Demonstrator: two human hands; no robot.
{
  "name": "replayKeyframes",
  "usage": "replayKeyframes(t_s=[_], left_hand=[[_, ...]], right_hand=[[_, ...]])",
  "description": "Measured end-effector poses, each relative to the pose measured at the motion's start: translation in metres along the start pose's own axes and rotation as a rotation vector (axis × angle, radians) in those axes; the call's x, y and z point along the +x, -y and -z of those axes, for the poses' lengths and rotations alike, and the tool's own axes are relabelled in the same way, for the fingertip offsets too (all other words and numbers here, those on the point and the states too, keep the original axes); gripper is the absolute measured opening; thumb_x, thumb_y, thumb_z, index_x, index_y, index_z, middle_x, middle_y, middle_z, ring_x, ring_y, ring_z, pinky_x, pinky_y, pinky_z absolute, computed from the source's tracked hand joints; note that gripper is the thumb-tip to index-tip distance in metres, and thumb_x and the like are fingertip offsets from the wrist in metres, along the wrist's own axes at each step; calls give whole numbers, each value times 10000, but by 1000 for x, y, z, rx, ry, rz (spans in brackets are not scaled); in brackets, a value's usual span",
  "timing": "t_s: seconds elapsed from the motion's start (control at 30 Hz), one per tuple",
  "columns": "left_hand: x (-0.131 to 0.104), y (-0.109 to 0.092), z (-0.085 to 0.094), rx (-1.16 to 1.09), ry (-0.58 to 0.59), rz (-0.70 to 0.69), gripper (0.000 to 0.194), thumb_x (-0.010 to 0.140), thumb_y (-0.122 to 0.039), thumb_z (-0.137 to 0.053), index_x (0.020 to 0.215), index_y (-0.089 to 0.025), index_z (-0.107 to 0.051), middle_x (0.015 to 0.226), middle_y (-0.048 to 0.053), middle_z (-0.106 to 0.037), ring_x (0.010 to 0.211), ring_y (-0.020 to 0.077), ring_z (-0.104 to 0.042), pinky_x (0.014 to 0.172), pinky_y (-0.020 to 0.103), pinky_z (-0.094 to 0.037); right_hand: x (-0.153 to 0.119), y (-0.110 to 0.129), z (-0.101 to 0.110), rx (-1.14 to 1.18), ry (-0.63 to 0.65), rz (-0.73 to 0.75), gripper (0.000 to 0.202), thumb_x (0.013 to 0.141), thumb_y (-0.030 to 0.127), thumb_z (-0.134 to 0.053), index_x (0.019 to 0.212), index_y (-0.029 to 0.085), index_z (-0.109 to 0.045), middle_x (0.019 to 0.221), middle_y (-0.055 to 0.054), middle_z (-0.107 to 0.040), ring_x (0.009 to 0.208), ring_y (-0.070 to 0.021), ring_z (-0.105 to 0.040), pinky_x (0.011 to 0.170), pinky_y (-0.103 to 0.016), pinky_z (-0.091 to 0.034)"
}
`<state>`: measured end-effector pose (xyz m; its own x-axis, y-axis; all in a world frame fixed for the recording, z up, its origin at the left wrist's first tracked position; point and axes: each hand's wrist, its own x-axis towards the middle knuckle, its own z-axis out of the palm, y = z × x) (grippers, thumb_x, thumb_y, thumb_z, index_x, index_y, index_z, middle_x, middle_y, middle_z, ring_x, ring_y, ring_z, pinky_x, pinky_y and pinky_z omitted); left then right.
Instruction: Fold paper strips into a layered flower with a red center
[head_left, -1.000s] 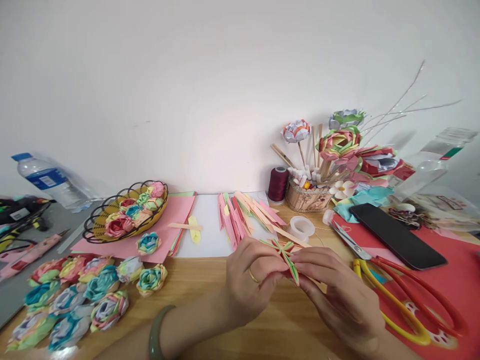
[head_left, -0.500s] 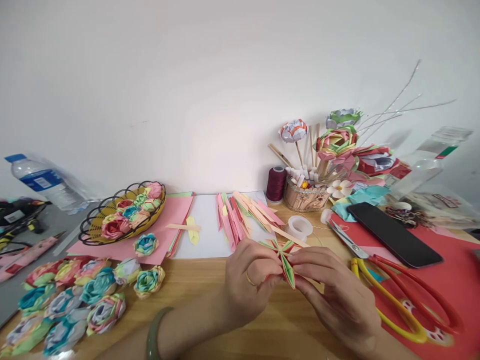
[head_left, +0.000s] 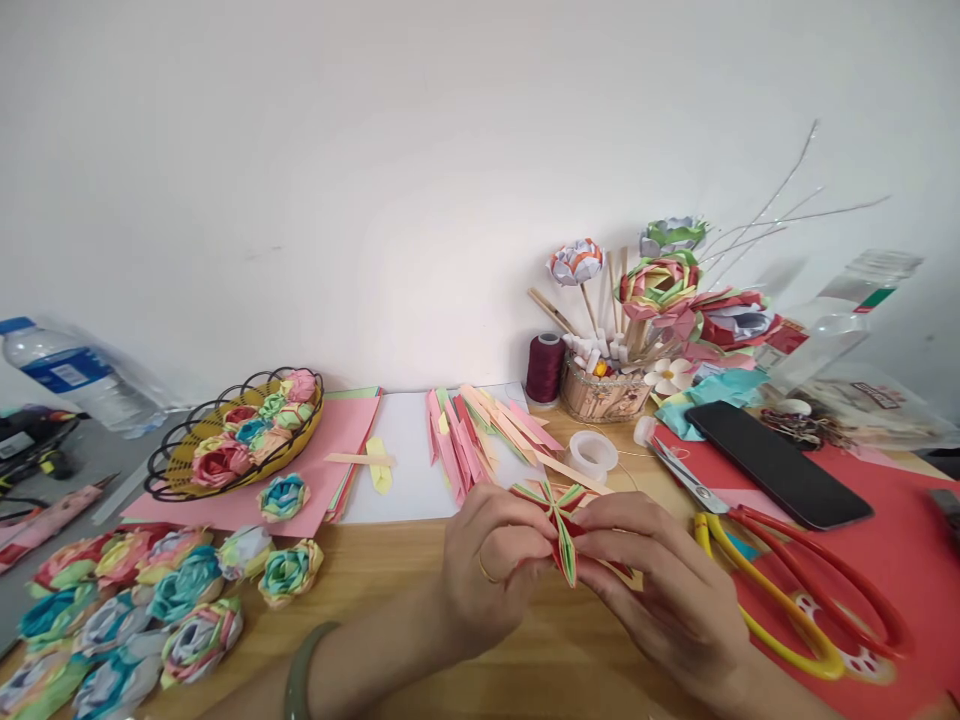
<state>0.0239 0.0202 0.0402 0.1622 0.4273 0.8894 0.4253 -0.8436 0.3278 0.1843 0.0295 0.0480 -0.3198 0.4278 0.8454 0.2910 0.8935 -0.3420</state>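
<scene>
Pinching the folded paper piece (head_left: 567,548) with both our left hand (head_left: 491,565) and right hand (head_left: 664,580), we could crush its layers by squeezing hard, or splay them by slackening.

Wall (head_left: 420,170) is plain off-white, fills the upper half of the view, with a faint scuff (head_left: 262,252) left of centre and a small dark mark (head_left: 930,338) far right. Table (head_left: 375,570) is light brown wood, grain running roughly sideways, back edge along the wall; grey surface (head_left: 94,450) at far left. Light's soft, wall brightest mid-frame, dimmer toward the corners.
</scene>
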Motion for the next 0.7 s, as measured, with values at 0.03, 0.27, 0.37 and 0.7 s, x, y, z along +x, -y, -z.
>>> replayKeyframes(t_s=[0.03, 0.27, 0.37, 0.7], left_hand=[[0, 0, 0, -3, 0, -4, 101, 771, -81, -505, 791, -178, -486, 729, 26, -608, 682, 115, -525, 622, 235, -447], [-3, 3, 0, -48, 22, -14, 81, 784, -98, -505, 828, -166, -496, 755, 35, -613, 700, 115, -517, 672, 248, -464], [-4, 4, 0, -67, 21, -14, 110, 766, -78, -516, 835, -161, -497, 756, 38, -606, 706, 120, -510, 672, 255, -459], [2, 8, 4, -284, 156, 108, 165, 711, -80, -574, 810, -174, -483, 729, 25, -579, 689, 116, -518, 639, 253, -419]], right_hand=[[1, 0, 0, -1, 5, 8, 117, 772, 117, -582, 866, 185, -584, 770, -60, -626, 724, -157, -616, 617, -264, -529], [3, 0, 0, 14, 8, 30, 92, 763, 102, -585, 820, 167, -556, 725, -47, -598, 687, -142, -592, 582, -250, -513], [2, -1, 1, 6, 26, 38, 102, 766, 76, -565, 797, 170, -541, 724, -44, -572, 682, -137, -572, 580, -249, -505], [2, -9, 2, 230, 208, -111, 125, 785, 97, -555, 822, 201, -497, 715, -18, -549, 673, -135, -522, 577, -261, -446]])
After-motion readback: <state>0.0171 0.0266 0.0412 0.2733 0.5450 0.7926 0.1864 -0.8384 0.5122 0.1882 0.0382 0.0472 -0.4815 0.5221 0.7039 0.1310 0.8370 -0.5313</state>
